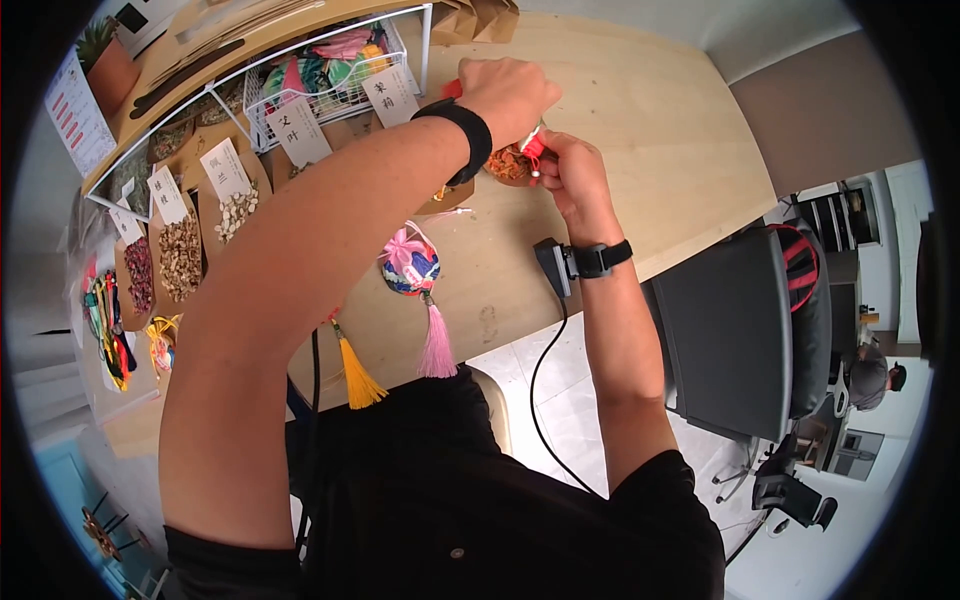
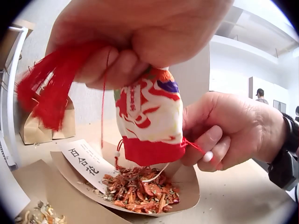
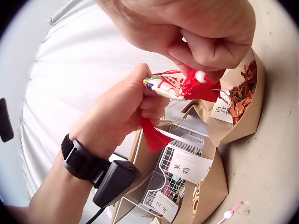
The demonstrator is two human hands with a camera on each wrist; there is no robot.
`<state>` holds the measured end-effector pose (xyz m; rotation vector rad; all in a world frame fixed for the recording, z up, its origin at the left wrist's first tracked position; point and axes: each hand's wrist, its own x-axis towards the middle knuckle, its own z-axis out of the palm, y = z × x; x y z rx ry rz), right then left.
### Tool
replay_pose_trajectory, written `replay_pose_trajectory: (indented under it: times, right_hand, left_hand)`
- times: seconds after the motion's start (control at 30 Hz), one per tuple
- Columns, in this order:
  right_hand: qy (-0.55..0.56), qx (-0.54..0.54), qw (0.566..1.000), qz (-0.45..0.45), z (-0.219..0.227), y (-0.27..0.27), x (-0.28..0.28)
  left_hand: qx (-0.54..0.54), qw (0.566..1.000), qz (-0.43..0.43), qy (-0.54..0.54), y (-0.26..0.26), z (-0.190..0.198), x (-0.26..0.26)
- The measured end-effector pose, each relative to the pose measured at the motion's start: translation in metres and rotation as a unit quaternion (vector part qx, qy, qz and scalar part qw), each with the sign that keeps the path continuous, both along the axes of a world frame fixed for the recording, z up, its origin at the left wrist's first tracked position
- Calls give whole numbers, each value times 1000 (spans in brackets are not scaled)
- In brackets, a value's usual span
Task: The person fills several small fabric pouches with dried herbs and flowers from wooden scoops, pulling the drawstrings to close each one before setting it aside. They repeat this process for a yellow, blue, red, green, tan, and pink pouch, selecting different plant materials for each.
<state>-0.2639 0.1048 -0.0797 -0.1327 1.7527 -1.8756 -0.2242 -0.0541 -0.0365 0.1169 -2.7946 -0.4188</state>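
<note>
A small red, white and multicoloured drawstring sachet (image 2: 149, 109) hangs mouth down over a brown paper tray (image 2: 188, 189) of orange-red dried petals (image 2: 145, 190). My left hand (image 1: 508, 97) grips the sachet's upper end, and its red tassel (image 2: 51, 100) spills out past the fingers. With thumb and fingers, my right hand (image 1: 580, 185) pinches the red mouth edge at the side, by the cord and white bead (image 2: 208, 157). In the left wrist view a pale thread (image 2: 155, 173) hangs from the mouth onto the petals. The sachet's inside is hidden.
Labelled paper trays of dried herbs (image 1: 180, 255) line the table's left side, before a white wire basket (image 1: 330, 85). A pink-tasselled sachet (image 1: 410, 265) and a yellow tassel (image 1: 358, 375) lie near the front edge. A dark chair (image 1: 740, 330) stands at right.
</note>
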Motion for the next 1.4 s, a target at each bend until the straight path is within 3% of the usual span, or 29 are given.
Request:
replay_pose_trajectory:
  times: [0.2,0.4,0.5,0.7,0.8,0.9,1.1,1.4]
  right_hand:
    - [-6,-17,1000,-14,-1,0,-4]
    - [-13,-27,999,13,0,0,-2]
    - [-14,-23,1000,-11,-2,4,0]
    - [-13,-31,999,-1,-4,5,-7]
    - [-6,-25,1000,-14,0,5,-2]
    - [-3,-25,1000,-9,4,4,-3]
    - [-3,-44,999,9,-4,14,-9]
    - [60,-17,997,-34,-2,12,-1]
  left_hand:
    - [89,994,45,36,2,24,2]
    - [8,999,0,34,0,0,5]
    - [85,994,40,57,5,21,5]
    - [37,998,16,43,2,-5,7]
    - [105,988,42,109,1,12,4]
    - [68,997,27,12,4,11,3]
    - [141,986,30,80,1,7,5]
    - [124,991,-35,46,-12,2,28]
